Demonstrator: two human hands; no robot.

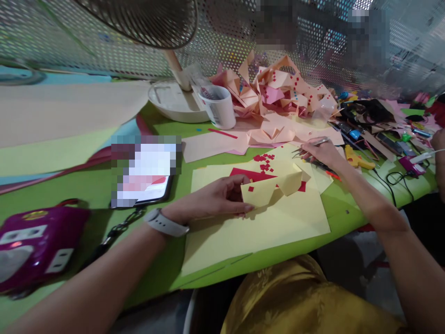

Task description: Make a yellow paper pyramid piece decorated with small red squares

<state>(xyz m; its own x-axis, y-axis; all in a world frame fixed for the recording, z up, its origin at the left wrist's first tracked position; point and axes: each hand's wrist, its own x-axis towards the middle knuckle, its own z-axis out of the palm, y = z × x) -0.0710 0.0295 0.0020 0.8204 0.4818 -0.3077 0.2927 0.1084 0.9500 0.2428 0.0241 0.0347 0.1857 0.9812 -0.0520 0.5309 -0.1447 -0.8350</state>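
Observation:
My left hand (231, 197) pinches the left end of a folded yellow paper piece (266, 191), which bears a small red square on its face. Beneath it lie yellow sheets (222, 243) and a strip of red paper (252, 175). My right hand (318, 152) is closed on a pair of metal tweezers (298, 150), their tips pointing left over the yellow paper. Nothing can be made out between the tips. Several tiny red paper squares (266, 162) lie loose in a cluster left of the tweezers.
A phone (148, 174) and a purple power box (41, 246) lie left. Behind stand a white cup (222, 109) and a fan base (174, 104). Folded peach paper pieces (278, 88) pile up at the back. A yellow glue gun (358, 158), cables and tools crowd the right.

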